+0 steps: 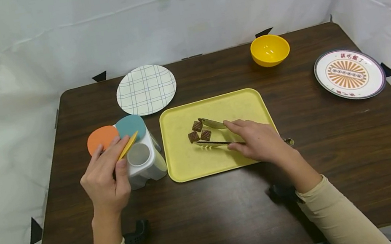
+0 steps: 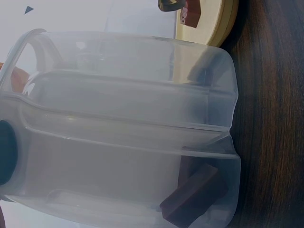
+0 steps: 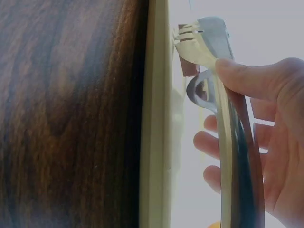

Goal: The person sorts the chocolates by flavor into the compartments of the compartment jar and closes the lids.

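My left hand (image 1: 106, 176) pinches a yellow lid (image 1: 128, 145) between thumb and fingers, tilted up above the clear plastic container (image 1: 146, 170). Below it, one round mouth of the container is uncovered; its orange lid (image 1: 102, 139) and teal lid (image 1: 131, 126) lie flat. Dark brown pieces (image 2: 194, 194) rest inside the container, seen through its wall. My right hand (image 1: 259, 139) grips metal serving tongs (image 3: 232, 142), one tip forked and the other spoon-shaped. The tongs' spread tips stand around three chocolates (image 1: 197, 126) on the yellow tray (image 1: 225, 164).
Behind the tray lies a white checked plate (image 1: 146, 90). A yellow bowl (image 1: 270, 50) stands at the back right, and a patterned plate (image 1: 349, 74) lies at the far right. White sheeting (image 1: 179, 18) borders the dark wooden table (image 1: 210, 217).
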A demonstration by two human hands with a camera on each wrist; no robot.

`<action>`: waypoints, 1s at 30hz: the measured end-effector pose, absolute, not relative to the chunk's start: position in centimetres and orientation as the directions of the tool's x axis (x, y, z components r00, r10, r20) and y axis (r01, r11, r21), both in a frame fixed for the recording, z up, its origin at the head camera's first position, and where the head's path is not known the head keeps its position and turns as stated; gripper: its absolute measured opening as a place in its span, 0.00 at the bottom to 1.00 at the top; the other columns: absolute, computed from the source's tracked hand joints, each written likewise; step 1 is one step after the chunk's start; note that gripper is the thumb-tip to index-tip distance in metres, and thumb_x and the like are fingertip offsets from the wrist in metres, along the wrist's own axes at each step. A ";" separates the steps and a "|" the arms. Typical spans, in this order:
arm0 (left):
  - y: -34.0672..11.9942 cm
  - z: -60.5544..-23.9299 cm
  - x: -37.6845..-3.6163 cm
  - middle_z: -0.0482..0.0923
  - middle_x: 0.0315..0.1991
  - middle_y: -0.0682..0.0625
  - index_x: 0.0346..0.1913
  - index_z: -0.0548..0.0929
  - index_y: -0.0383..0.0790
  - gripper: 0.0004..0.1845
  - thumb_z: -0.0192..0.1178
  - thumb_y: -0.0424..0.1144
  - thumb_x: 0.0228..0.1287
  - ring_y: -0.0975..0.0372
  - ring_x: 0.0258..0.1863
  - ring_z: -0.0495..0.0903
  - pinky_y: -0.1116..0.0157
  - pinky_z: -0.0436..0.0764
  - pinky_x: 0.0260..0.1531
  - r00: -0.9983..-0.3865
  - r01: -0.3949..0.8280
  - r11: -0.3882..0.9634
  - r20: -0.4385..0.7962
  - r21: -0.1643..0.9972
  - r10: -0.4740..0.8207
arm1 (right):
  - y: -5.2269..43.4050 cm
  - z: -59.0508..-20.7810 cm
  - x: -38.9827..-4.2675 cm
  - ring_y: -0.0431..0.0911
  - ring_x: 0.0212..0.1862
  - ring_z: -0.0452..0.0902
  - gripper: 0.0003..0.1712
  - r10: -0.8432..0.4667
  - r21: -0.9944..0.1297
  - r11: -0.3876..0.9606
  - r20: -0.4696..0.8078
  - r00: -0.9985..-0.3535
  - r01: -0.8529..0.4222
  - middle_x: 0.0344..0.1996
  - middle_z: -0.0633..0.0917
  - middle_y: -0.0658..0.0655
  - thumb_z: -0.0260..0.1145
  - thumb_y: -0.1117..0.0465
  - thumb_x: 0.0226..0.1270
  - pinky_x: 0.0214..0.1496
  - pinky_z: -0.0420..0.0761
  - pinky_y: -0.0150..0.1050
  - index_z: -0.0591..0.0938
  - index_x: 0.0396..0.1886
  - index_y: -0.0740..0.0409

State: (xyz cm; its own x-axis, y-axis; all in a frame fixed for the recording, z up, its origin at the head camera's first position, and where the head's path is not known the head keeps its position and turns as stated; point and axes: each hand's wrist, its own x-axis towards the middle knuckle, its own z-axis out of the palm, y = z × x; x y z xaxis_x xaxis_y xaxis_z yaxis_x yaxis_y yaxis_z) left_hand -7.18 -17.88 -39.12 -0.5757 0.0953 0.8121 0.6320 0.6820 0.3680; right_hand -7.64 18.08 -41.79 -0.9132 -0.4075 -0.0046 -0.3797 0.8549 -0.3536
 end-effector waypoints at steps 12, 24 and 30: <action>-18.1 -39.5 -7.1 0.87 0.44 0.47 0.50 0.88 0.39 0.27 0.45 0.54 0.72 0.50 0.46 0.85 0.43 0.76 0.52 -0.584 0.626 0.685 0.806 0.373 0.095 | 18.4 -41.2 -8.0 0.57 0.58 0.77 0.40 -0.412 -0.471 0.804 -0.004 -0.911 -0.362 0.59 0.80 0.65 0.74 0.64 0.54 0.58 0.75 0.53 0.71 0.68 0.65; -18.1 -39.5 -7.1 0.87 0.45 0.47 0.51 0.87 0.39 0.26 0.45 0.53 0.73 0.51 0.46 0.85 0.44 0.76 0.53 -0.591 0.627 0.683 0.800 0.375 0.104 | 18.7 -41.2 -7.8 0.47 0.36 0.84 0.30 -0.297 -0.409 0.868 0.028 -0.954 -0.282 0.37 0.89 0.53 0.75 0.54 0.55 0.26 0.75 0.48 0.82 0.61 0.44; -18.1 -39.6 -7.2 0.86 0.45 0.47 0.51 0.87 0.39 0.26 0.46 0.54 0.72 0.51 0.47 0.85 0.44 0.76 0.53 -0.587 0.629 0.681 0.803 0.375 0.101 | 18.7 -41.2 -7.8 0.46 0.28 0.80 0.26 -0.293 -0.375 0.877 0.078 -0.953 -0.301 0.30 0.89 0.50 0.75 0.56 0.56 0.20 0.68 0.42 0.85 0.57 0.43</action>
